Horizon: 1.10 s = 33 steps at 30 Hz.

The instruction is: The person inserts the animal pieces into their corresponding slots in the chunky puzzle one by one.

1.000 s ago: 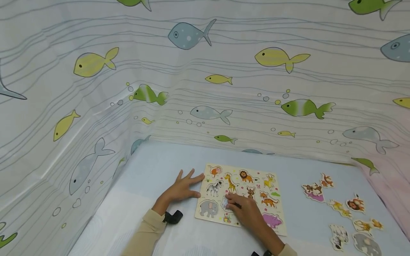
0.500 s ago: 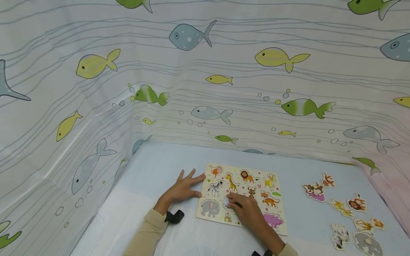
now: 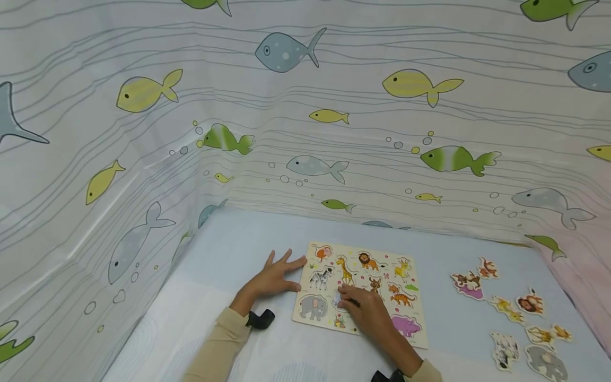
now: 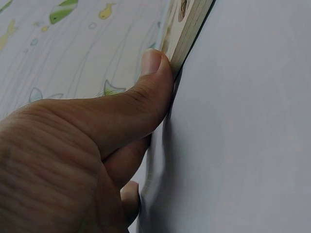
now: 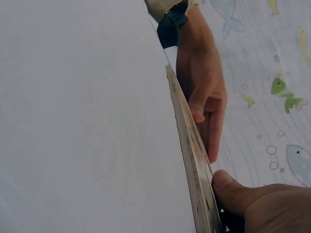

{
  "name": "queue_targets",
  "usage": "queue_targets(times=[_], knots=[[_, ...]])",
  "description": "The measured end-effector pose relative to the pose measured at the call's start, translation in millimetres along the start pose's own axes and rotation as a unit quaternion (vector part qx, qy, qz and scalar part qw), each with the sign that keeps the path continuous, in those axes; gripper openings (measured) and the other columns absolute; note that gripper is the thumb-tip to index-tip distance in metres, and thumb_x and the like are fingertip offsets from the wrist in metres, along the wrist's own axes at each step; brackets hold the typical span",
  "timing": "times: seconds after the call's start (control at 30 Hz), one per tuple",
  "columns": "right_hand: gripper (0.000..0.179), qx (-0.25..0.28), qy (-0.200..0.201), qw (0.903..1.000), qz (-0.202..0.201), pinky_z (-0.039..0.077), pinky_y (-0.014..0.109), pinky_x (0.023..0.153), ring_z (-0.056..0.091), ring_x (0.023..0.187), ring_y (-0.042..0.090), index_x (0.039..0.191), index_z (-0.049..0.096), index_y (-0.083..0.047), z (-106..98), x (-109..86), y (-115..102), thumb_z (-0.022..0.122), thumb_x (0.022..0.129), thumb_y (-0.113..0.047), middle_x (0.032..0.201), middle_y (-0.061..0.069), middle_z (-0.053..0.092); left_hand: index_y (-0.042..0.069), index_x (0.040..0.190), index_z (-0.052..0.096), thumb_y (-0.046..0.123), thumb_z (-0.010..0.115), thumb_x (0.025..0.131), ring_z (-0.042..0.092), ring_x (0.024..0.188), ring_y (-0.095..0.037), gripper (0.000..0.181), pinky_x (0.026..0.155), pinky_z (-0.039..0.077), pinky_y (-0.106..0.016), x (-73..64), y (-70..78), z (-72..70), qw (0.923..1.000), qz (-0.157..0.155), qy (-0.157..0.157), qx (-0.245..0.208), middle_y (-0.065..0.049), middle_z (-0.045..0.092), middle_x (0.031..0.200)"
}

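Observation:
An animal puzzle board [image 3: 329, 318], cream-coloured with pictures of a zebra, giraffe, lion and others, lies flat on the table. My left hand [image 3: 272, 279] is spread at its left edge, the thumb and a fingertip touching the side. In the left wrist view, the thumb [image 4: 155, 65] rests against the board's wooden edge [image 4: 189, 36]. Over the lower middle of the board, my right hand [image 3: 369, 313] has its thumb and fingers curled together on a pale bluish-grey animal puzzle piece [image 3: 336, 298], mostly hidden by the fingers. The right wrist view shows that thumb [image 5: 228, 187] close over the board.
Several loose animal pieces lie on the table to the right, among them an elephant piece [image 3: 546, 362], a zebra piece [image 3: 504, 351], a lion piece [image 3: 531, 304] and a giraffe piece [image 3: 539, 336]. A fish-patterned curtain [image 3: 363, 143] hangs behind and at the left.
The camera view shifts slightly. The right hand stays at the same spot on the board with only small finger movement, and the left hand keeps its place at the edge.

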State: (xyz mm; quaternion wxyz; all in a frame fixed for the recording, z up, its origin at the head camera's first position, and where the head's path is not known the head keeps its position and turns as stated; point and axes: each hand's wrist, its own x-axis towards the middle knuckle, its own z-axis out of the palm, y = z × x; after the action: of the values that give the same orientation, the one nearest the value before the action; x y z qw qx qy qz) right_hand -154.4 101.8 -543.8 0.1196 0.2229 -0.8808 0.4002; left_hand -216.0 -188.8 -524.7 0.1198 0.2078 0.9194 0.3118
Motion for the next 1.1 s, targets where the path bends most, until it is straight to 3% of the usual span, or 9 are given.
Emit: queue_targets(times=[0.3, 0.53, 0.67, 0.8, 0.87, 0.93, 1.03, 1.1], knots=[[0.017, -0.008, -0.032, 0.9991, 0.028, 0.055, 0.039, 0.101, 0.068, 0.118, 0.021, 0.098, 0.079, -0.01, -2.1, 0.2, -4.6, 0.081, 0.081, -0.014, 0.116, 0.002, 0.075, 0.024, 0.152, 0.044, 0.038, 0.078, 0.082, 0.01, 0.157, -0.03, 0.079, 0.123, -0.017, -0.058, 0.2, -0.5, 2.2, 0.9999, -0.015, 0.0, 0.0, 0.007, 0.04, 0.158], [0.02, -0.035, -0.043, 0.9984, 0.008, 0.051, 0.048, 0.105, 0.063, 0.125, 0.028, 0.103, 0.078, -0.009, -4.2, 0.1, -5.7, 0.08, 0.084, -0.015, 0.12, 0.005, 0.074, 0.023, 0.151, 0.045, 0.039, 0.079, 0.081, 0.012, 0.156, -0.032, 0.079, 0.123, -0.017, -0.059, 2.3, -3.6, 3.2, 1.0, -0.006, 0.005, -0.003, 0.005, 0.042, 0.157], [0.026, -0.033, -0.039, 0.9987, 0.002, 0.049, 0.05, 0.107, 0.061, 0.127, 0.032, 0.108, 0.076, -0.008, -3.7, 0.1, -6.5, 0.079, 0.084, -0.015, 0.124, 0.007, 0.072, 0.023, 0.151, 0.045, 0.04, 0.078, 0.082, 0.012, 0.156, -0.033, 0.08, 0.123, -0.017, -0.059, 2.3, -5.5, 3.6, 1.0, -0.002, 0.005, -0.004, 0.005, 0.042, 0.157], [0.027, -0.013, -0.004, 0.9998, 0.013, 0.046, 0.05, 0.11, 0.062, 0.126, 0.029, 0.115, 0.074, -0.01, -8.3, 1.1, -11.7, 0.076, 0.089, -0.02, 0.128, 0.006, 0.07, 0.022, 0.152, 0.044, 0.041, 0.078, 0.082, 0.012, 0.156, -0.033, 0.08, 0.123, -0.016, -0.059, 0.7, -6.8, 3.6, 1.0, -0.004, 0.002, 0.0, 0.004, 0.041, 0.157], [0.026, 0.001, 0.019, 0.9995, 0.023, 0.052, 0.045, 0.105, 0.064, 0.123, 0.026, 0.117, 0.073, -0.011, -15.0, 2.1, -13.7, 0.073, 0.092, -0.021, 0.127, 0.005, 0.07, 0.022, 0.152, 0.044, 0.041, 0.077, 0.082, 0.012, 0.156, -0.033, 0.08, 0.123, -0.016, -0.059, 0.4, -6.5, 3.1, 1.0, -0.004, 0.003, -0.001, 0.004, 0.041, 0.157], [0.025, 0.015, 0.034, 0.9988, 0.033, 0.061, 0.038, 0.09, 0.07, 0.104, 0.023, 0.118, 0.072, -0.012, -25.0, 3.0, -13.6, 0.071, 0.094, -0.019, 0.124, 0.003, 0.071, 0.021, 0.151, 0.044, 0.04, 0.078, 0.082, 0.012, 0.156, -0.033, 0.08, 0.123, -0.016, -0.059, 0.7, -5.6, 2.4, 1.0, -0.002, 0.007, -0.006, 0.003, 0.042, 0.157], [0.026, 0.006, 0.049, 0.9973, 0.055, 0.062, 0.031, 0.076, 0.07, 0.098, 0.019, 0.119, 0.072, -0.014, -41.9, 1.8, -6.0, 0.071, 0.093, -0.016, 0.123, -0.002, 0.071, 0.021, 0.151, 0.045, 0.04, 0.078, 0.081, 0.012, 0.156, -0.033, 0.079, 0.123, -0.016, -0.059, 1.7, -4.5, 2.2, 0.9999, 0.0, 0.009, -0.011, 0.004, 0.042, 0.157], [0.028, -0.004, 0.056, 0.9962, 0.067, 0.062, 0.036, 0.08, 0.071, 0.099, 0.021, 0.12, 0.071, -0.012, -54.6, -0.8, 2.7, 0.072, 0.092, -0.014, 0.122, -0.001, 0.072, 0.021, 0.151, 0.045, 0.04, 0.078, 0.081, 0.012, 0.156, -0.033, 0.08, 0.123, -0.017, -0.059, 2.3, -4.4, 2.9, 0.9998, 0.001, 0.008, -0.016, 0.003, 0.042, 0.157]])
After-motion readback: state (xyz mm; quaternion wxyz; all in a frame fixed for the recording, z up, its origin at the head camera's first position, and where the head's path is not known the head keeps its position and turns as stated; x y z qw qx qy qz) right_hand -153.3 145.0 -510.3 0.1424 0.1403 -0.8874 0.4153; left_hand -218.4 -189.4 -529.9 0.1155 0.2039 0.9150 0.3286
